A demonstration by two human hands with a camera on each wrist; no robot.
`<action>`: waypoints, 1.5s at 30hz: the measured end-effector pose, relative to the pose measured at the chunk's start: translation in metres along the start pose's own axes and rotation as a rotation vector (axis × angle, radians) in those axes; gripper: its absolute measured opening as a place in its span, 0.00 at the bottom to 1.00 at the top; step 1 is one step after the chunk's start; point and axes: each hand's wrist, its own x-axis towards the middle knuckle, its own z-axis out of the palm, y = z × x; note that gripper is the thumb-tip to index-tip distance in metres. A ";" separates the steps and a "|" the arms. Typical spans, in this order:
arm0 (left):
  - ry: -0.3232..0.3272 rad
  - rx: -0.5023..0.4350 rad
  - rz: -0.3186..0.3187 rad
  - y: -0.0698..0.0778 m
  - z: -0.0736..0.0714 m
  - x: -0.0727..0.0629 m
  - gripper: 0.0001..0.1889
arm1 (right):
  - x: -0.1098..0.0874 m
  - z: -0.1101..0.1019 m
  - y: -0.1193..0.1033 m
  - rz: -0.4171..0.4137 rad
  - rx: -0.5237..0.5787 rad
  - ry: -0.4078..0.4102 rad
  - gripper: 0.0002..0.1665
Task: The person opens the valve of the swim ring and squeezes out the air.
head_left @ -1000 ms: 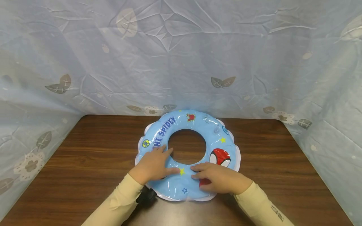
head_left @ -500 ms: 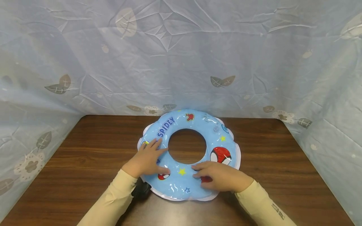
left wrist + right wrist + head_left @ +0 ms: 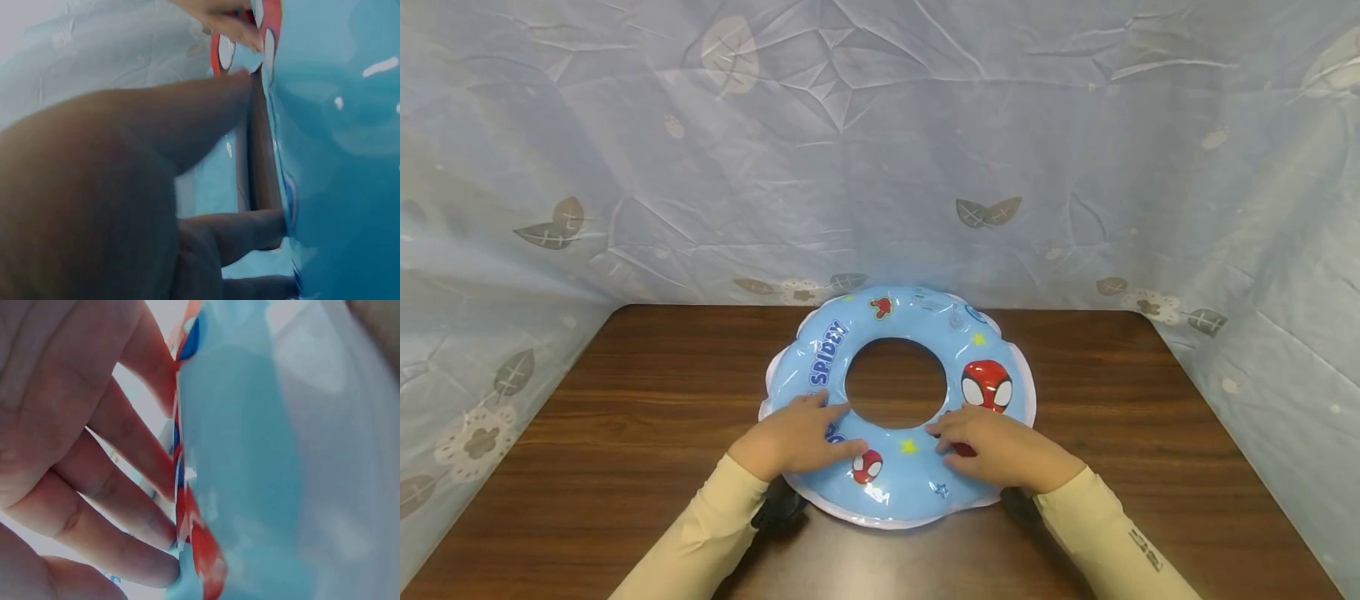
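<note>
A light-blue inflatable swim ring (image 3: 887, 492) with a white scalloped edge lies flat on the table in the head view. Red masked faces, stars and "SPIDEY" lettering decorate it. On its near left part rests my left hand (image 3: 797, 437), fingers spread and thumb extended beside a small red face. My right hand (image 3: 1000, 446) touches the near right part, fingers loosely bent over the top and partly covering another red print. From the right wrist view, the fingertips (image 3: 159, 565) press the ring's blue surface. The left wrist view has the left fingertips (image 3: 272, 228) against the vinyl.
Dark wood-grain table (image 3: 625, 433) extends on both sides of the ring. A pale blue curtain (image 3: 880, 167) with leaf prints encloses the back and sides, close behind the ring's far edge. Black wrist gear (image 3: 778, 504) shows beneath the left forearm.
The swim ring has turned counterclockwise: its near star slid right, the right-hand red face moved away, and the lettering came nearer on the left. The left hand shifted left, then slightly right.
</note>
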 end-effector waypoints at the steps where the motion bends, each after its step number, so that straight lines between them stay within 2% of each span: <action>1: -0.006 0.001 -0.009 0.002 0.000 -0.001 0.43 | 0.000 0.000 0.001 0.004 0.003 0.002 0.16; 7: 0.005 0.028 -0.030 0.008 0.001 -0.004 0.41 | 0.002 -0.002 0.003 0.003 -0.003 0.006 0.16; 13: 0.063 0.049 -0.017 0.010 0.007 -0.002 0.41 | 0.002 -0.003 0.005 0.002 -0.013 0.012 0.15; 18: 0.070 0.082 -0.005 0.017 0.011 -0.002 0.42 | -0.004 -0.006 0.015 0.006 -0.031 0.040 0.15; 24: 0.032 0.122 0.022 0.023 0.010 -0.005 0.36 | -0.015 -0.012 0.030 0.120 -0.087 0.050 0.30; 28: 0.036 0.129 0.051 0.024 0.010 -0.006 0.32 | -0.016 -0.013 0.034 0.188 -0.098 0.046 0.39; 33: 0.081 0.124 0.058 0.026 0.013 -0.006 0.32 | -0.014 -0.013 0.027 0.232 -0.125 0.068 0.41; 37: 0.115 0.149 0.058 0.029 0.020 -0.005 0.34 | -0.013 -0.015 0.016 0.235 -0.175 0.098 0.40; 41: 0.136 0.184 0.062 0.032 0.023 -0.005 0.35 | -0.013 -0.014 0.006 0.189 -0.227 0.108 0.38; 45: 0.147 0.182 0.066 0.035 0.024 -0.007 0.35 | -0.010 -0.012 -0.007 0.154 -0.201 0.088 0.37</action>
